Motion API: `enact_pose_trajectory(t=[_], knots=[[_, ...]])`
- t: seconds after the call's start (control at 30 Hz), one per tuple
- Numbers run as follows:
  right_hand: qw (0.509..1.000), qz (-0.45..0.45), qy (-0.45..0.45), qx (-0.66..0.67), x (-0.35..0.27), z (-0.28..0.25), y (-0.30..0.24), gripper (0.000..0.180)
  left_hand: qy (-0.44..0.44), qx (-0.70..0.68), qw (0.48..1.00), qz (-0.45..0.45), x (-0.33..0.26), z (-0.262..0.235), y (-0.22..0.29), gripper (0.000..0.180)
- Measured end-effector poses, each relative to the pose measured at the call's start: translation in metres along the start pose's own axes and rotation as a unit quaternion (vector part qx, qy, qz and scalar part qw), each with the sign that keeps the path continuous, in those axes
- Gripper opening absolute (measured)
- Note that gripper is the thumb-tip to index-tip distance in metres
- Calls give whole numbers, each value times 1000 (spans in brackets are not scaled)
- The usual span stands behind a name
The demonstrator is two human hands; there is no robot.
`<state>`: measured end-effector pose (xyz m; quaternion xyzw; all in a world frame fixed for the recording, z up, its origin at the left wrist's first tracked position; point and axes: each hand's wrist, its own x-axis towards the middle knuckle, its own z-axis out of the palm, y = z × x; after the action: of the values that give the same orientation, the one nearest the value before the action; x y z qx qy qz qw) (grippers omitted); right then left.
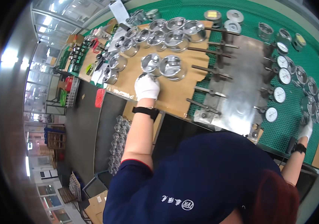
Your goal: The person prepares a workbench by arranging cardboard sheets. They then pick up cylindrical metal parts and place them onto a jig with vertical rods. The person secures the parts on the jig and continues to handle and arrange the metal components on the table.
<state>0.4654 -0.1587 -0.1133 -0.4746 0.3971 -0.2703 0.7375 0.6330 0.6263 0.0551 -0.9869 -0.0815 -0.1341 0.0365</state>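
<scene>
Left gloved hand (147,89) was over the cardboard sheet (178,95), fingers bent at a shiny metal cylinder (143,75); glove hid the contact, couldn't tell how far open or whether gripped. Two more cylinders (172,67) stood just beyond, so a sideways drag could've knocked them and marked the walls. Dial gauges (279,95) sat further right on the worktop (251,140); a low arm sweep might've bumped one. Right gloved hand (306,130) was at the near end of a cylinder cluster (309,103), fingers at a metal cylinder (304,119), opening and hold unclear; a slip there could've clipped neighbours. Axes: left one too covered to call; right one looked roughly upright, which end up unclear.
</scene>
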Motion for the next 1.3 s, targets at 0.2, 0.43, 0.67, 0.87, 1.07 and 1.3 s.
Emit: enact_pose_trajectory(t=[0.2,0.43,0.67,0.87,1.07,1.3], knots=[[954,-26,-226,-197,-152,107,-60,40,-162,-47,984,-66,-2,-26,-9,41],[820,59,-478,-311,-264,171,-79,33,-223,-49,974,8,-18,-31,-51,51],[784,6,-515,-347,-335,201,-86,34,-318,-561,739,-196,-66,-109,-6,34],[706,-25,-653,-272,-387,257,-60,114,-454,-700,550,-40,-95,-131,69,27],[721,-264,-557,-315,-375,242,-45,126,-588,-664,453,92,-109,-113,113,47],[626,-396,-463,-487,-363,254,-52,105,-338,-434,763,340,-104,-95,119,58]])
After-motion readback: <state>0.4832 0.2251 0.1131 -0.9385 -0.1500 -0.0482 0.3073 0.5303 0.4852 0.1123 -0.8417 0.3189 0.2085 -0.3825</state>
